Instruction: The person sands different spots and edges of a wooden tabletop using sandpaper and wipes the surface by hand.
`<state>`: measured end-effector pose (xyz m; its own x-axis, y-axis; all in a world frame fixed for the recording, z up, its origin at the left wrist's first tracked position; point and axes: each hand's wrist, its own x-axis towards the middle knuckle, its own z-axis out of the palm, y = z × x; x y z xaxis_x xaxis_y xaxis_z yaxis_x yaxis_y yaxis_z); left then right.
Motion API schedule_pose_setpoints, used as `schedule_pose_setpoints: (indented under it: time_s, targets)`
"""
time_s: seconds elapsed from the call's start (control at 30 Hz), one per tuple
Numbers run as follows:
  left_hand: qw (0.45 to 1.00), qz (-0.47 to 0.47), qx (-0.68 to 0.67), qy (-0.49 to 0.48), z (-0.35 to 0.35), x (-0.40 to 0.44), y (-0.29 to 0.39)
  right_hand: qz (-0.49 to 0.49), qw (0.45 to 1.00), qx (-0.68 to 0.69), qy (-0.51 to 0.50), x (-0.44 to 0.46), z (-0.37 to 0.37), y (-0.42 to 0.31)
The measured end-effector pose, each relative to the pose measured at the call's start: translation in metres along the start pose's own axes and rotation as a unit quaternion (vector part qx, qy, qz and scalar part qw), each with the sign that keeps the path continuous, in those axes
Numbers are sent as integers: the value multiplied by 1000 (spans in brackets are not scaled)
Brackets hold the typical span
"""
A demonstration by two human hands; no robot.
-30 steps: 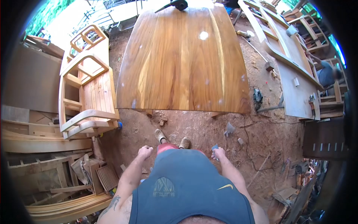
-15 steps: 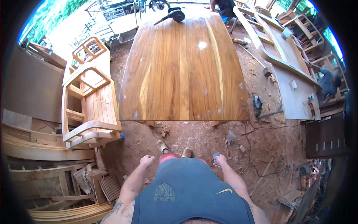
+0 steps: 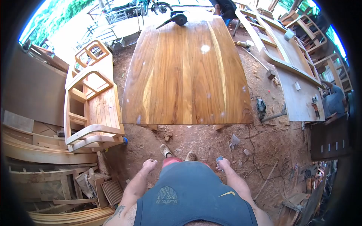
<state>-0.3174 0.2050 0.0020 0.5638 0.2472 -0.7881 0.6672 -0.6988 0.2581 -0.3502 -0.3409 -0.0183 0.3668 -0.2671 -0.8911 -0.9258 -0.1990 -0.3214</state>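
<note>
My left hand (image 3: 149, 165) hangs at my side with the fingers curled in. Whether anything small is in them cannot be made out. In my right hand (image 3: 224, 164), on the other side of my body, is a small blue-grey piece (image 3: 219, 159), flat or block-like, too small to name surely. Both hands are apart from the large wooden tabletop (image 3: 184, 75) in front of me. Its brown surface is glossy, with pale streaks and several whitish spots. A black handheld blower (image 3: 178, 19) rests at the tabletop's far end.
On the left stands a wooden bench frame (image 3: 94, 100), with stacked curved timber (image 3: 49, 152) nearby. At right, a wooden frame (image 3: 290, 64) lies on a board. Cables (image 3: 260, 160) and scraps litter the dirt floor. One person (image 3: 226, 9) is at the far end, another (image 3: 333, 100) at right.
My view has shifted slightly, so the tabletop sits a little lower. The people at the far end and at right have changed position somewhat. My hands stay at my sides.
</note>
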Motion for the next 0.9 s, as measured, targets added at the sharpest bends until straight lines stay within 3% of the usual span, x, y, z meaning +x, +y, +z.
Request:
schedule_pose_setpoints:
  time_s: [0.9]
  targets:
    - [1000, -16, 12, -23, -1, -8, 2, -8, 1000, 6, 16, -14, 4, -9]
